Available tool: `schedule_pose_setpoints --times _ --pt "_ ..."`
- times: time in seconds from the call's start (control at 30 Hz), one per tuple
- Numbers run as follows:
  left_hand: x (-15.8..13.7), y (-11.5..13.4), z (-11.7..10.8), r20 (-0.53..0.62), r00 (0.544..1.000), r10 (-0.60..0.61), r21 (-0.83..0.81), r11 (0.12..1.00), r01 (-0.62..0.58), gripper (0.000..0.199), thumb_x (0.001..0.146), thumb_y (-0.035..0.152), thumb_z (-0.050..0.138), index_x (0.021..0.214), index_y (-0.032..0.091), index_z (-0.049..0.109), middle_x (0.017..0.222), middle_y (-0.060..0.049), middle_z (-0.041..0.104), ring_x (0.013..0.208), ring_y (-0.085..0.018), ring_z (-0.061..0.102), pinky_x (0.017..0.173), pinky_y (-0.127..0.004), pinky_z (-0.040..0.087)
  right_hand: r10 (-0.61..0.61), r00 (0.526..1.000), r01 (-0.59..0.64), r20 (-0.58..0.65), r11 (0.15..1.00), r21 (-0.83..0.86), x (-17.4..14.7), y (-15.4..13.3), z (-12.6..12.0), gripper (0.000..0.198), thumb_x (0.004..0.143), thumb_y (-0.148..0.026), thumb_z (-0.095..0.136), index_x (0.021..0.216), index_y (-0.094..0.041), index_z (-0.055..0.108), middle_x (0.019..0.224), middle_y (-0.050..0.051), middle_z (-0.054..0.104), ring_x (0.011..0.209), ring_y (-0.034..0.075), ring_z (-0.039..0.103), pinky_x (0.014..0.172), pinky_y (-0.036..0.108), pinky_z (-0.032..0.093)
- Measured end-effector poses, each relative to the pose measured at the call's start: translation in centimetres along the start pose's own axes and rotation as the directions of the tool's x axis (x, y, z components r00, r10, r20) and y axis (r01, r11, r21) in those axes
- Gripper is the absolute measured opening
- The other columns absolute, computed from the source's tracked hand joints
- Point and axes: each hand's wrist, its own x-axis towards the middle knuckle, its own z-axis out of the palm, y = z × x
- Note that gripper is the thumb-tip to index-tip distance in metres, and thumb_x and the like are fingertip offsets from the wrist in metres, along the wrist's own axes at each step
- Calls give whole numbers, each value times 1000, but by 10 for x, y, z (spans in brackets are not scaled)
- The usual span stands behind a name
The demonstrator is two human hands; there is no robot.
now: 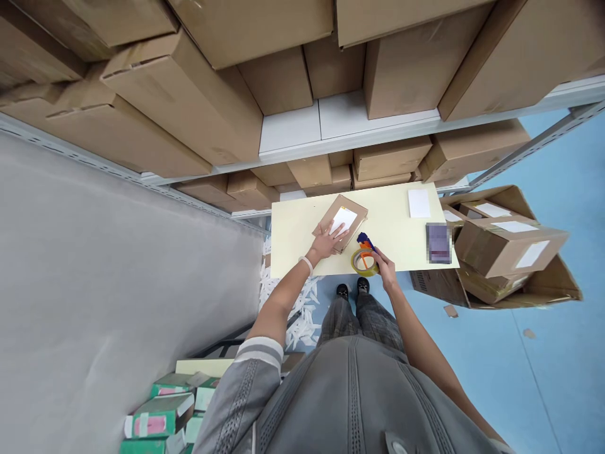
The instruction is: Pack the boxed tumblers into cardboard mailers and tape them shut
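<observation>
The left hand [326, 243] lies flat and spread out on a cardboard box [332, 214] with a white label [345, 217], on the yellow desk [295, 217]. The right hand [386, 270] grips a tape dispenser [365, 244] beside the box.

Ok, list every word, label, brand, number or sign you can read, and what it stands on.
No text is legible.
White label on the small box under the left hand: too small to read.
Paper labels on the boxes in the open carton: too small.
Dark marks on that carton's side: too blurred.
Purple item on the table: pixelated.
</observation>
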Motion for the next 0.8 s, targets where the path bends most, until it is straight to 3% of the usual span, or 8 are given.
schedule_pose_setpoints --times 0.17,0.33,0.47,0.57,0.7,0.8 --pt "10 7 7 12 999 -43 40 998 43 85 89 12 46 159 34 4 168 -2 -4 154 -39 1 110 -74 28 52 999 -52 -15 998 25 8 -10 -8 76 66 -54 75 133 -19 66 127 7 70 117 30 62 89 37 53" --pt "35 37 11 6 983 -182 26 983 182 82 91 15 44 159 27 -1 167 -8 -7 151 -47 9 101 -75 39 -18 999 20 -36 999 46 28 -36 -20 72 69 -54 73 132 -19 66 129 7 68 120 29 60 94 38 51" --pt "48 49 11 21 972 -235 21 972 235 84 91 16 46 159 25 -3 166 -10 -9 150 -49 11 99 -75 42 -82 997 83 -12 996 19 41 -51 -29 68 69 -52 74 128 -19 69 130 7 68 123 29 58 99 37 48" --pt "50 50 11 26 966 -256 -1 967 256 84 90 14 46 158 26 -2 166 -9 -10 150 -48 10 100 -76 41 -24 1000 24 1 1000 -6 34 -42 -30 72 68 -55 73 131 -19 67 129 8 69 119 29 60 92 36 52" --pt "49 50 10 34 962 -272 -22 962 273 84 91 14 46 158 28 -3 166 -7 -11 150 -48 10 100 -76 40 58 998 -58 -24 998 -16 8 -9 -34 79 70 -63 68 135 -18 64 122 9 72 107 27 66 74 31 54" --pt "49 50 8 36 958 -283 -36 958 284 84 89 10 43 158 29 -1 167 -4 -9 151 -46 8 102 -75 40 62 997 -63 -50 998 -23 -14 15 -42 79 70 -65 68 133 -17 66 116 10 74 100 27 67 70 31 53"
